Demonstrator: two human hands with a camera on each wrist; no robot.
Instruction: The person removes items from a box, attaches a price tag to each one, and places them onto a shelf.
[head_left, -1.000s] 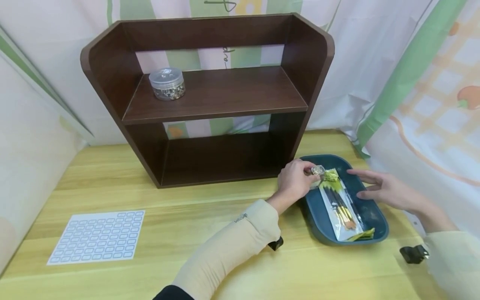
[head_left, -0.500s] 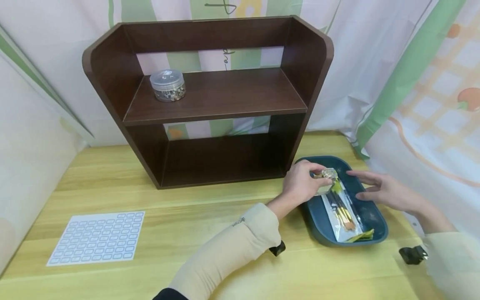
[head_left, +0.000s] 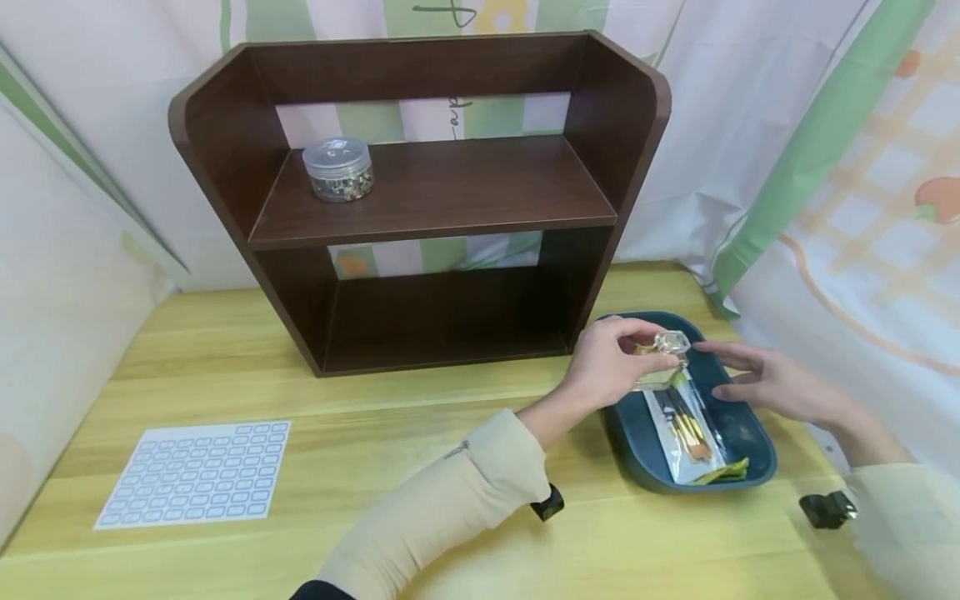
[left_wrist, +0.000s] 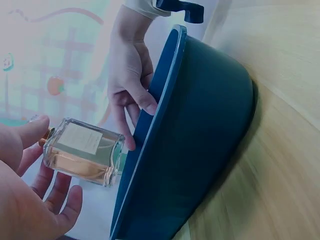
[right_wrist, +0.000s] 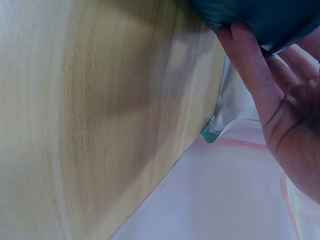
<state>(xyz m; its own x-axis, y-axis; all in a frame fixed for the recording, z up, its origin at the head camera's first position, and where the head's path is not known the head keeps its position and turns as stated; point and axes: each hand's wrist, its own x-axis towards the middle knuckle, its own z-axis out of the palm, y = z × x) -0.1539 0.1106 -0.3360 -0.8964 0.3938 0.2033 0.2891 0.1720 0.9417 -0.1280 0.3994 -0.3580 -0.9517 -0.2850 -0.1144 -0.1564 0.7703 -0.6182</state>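
Note:
A clear glass perfume bottle (left_wrist: 82, 150) with pale gold liquid, a light label and a faceted stopper is pinched by my left hand (head_left: 611, 362). In the left wrist view it lies tilted beside the rim of the dark blue tub (left_wrist: 210, 105). My right hand (head_left: 780, 383) holds the tub's right rim, its thumb over the inside, while two fingers (right_wrist: 250, 55) touch the outer wall in the right wrist view. Inside the tub lie a clear packet of brushes (head_left: 686, 429) and a yellow-green wrapper (head_left: 723, 472). The bottle partly covers the packet's upper end.
A dark brown two-tier shelf (head_left: 450, 229) stands at the back of the wooden table (head_left: 390, 467). Its upper tier bears a clear lidded jar (head_left: 339, 171) of small metallic pieces. A sheet of blue-framed labels (head_left: 197, 475) lies at front left. Curtains enclose the table.
My left hand has lifted the perfume bottle and carried it slightly right, so more of it shows above the tub. My right hand has stayed at the rim.

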